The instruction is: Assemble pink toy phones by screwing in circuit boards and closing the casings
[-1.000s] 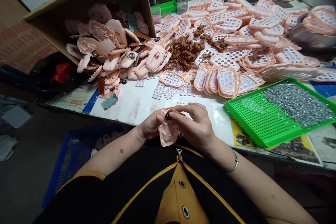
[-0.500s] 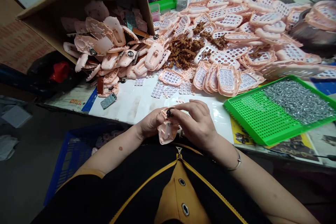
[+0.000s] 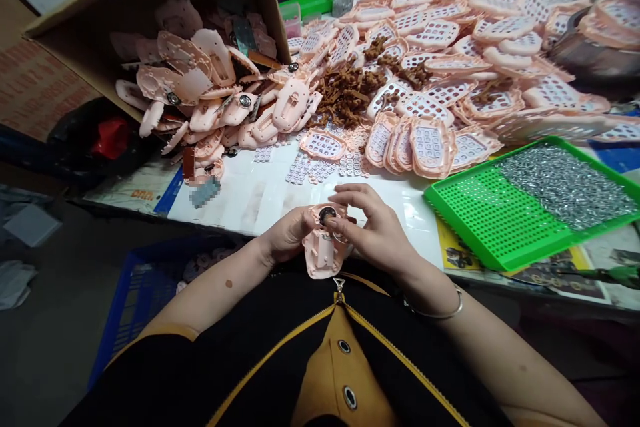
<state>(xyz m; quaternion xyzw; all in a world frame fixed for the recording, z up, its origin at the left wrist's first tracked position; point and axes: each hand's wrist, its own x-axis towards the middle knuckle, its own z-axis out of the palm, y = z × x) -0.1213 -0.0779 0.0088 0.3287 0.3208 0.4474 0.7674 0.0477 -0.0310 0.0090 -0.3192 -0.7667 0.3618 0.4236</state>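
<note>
A pink plastic shell (image 3: 321, 260) is held near my body, its hollow inner side with small posts facing up. My left hand (image 3: 290, 235) grips the shell's upper left edge. A round black part (image 3: 327, 215) lies in the shell's upper end. My right hand (image 3: 374, 230) has its thumb pressed on that round part, while its other fingers are spread above the shell's right side. A thin wire loops beside the right thumb.
A tilted cardboard box (image 3: 100, 13) spills pink shells at the left. Pink keypad shells (image 3: 433, 147) and brown parts (image 3: 345, 93) cover the table's back. A green tray (image 3: 470, 213) of small metal pieces stands at the right.
The shell has turned to face the camera more. My right fingers have lifted and spread, and the round black part now lies flatter in the shell under the thumb.
</note>
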